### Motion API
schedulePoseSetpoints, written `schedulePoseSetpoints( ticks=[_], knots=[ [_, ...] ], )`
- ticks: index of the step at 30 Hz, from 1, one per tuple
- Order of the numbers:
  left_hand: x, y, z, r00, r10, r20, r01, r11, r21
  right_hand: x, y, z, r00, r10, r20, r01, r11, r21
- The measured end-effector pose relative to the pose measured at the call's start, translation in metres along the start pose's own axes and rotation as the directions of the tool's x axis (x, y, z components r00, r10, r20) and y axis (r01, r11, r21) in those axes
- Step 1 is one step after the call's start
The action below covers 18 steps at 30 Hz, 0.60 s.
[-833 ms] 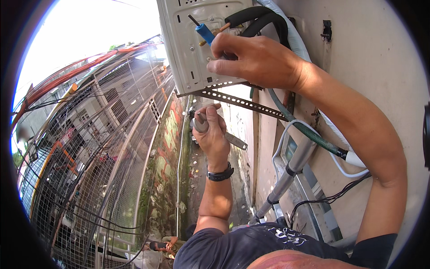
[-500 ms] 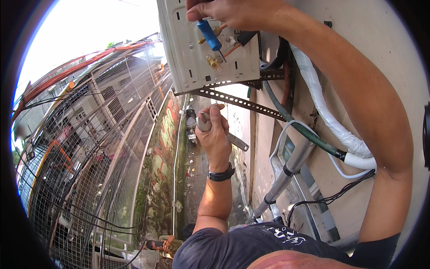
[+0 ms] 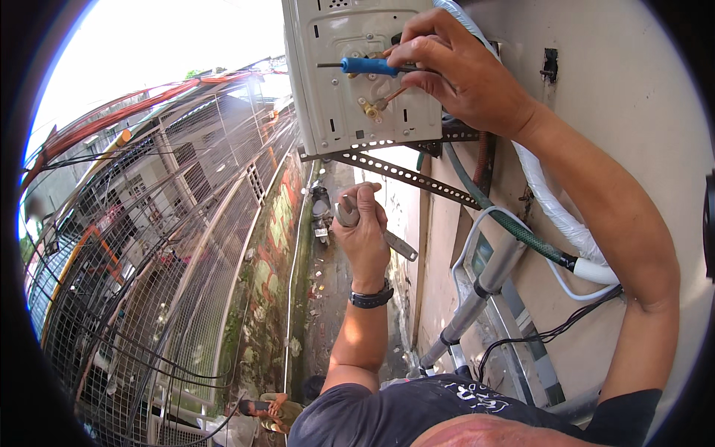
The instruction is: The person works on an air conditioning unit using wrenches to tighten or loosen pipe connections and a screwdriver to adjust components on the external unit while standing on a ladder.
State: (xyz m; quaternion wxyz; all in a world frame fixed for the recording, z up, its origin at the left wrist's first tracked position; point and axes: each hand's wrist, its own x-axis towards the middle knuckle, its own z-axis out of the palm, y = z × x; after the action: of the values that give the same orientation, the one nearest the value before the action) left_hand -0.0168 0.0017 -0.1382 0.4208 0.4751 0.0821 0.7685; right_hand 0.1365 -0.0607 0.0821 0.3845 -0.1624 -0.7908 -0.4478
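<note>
Head view, watched from my distant post: at 12 o'clock I had the slim blue-handled tool with a thin grey metal rod [image 3: 368,66], lying nearly level, its bare rod aimed at 9 o'clock. It was in front of the off-white sheet-metal box [image 3: 328,112], above a yellow brass pipe fitting [image 3: 370,109]; I could not tell whether it touched either. I judged it light and rigid, its smooth blue barrel perhaps slippery in a damp grip, so I reckoned the barrel the surest place to take hold.

The right hand [image 3: 471,83], at 1 o'clock, pinched the tool's dark 3 o'clock end between thumb and fingertips, the fingers bent and only slightly parted. What the hidden fingertips pressed on, I could not make out.

Near the centre, the left hand [image 3: 363,232] was curled around the grey metal open-mouthed wrench [image 3: 401,246], its thumb raised toward 12 o'clock. The wrench's head leaned toward 10 o'clock and its handle stuck out toward 4 o'clock. I expected that one to be heavier, hard and stiff, best gripped along the handle. The hands were well apart, with the dark perforated metal bracket [image 3: 410,179] showing between their heights.
</note>
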Motion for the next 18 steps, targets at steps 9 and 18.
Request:
schedulePoseSetpoints(
  ticks=[9,18],
  knots=[
    [-0.003,-0.008,0.001,0.999,-0.049,0.020,0.050,0.998,-0.031,0.079,-0.024,0.036,0.974,0.085,0.209,-0.053,0.987,-0.152],
    [-0.004,0.003,0.003,0.998,-0.062,0.019,0.062,0.998,0.006,0.003,-0.014,-0.004,0.950,-0.258,0.176,0.296,0.925,-0.238]
  ],
)
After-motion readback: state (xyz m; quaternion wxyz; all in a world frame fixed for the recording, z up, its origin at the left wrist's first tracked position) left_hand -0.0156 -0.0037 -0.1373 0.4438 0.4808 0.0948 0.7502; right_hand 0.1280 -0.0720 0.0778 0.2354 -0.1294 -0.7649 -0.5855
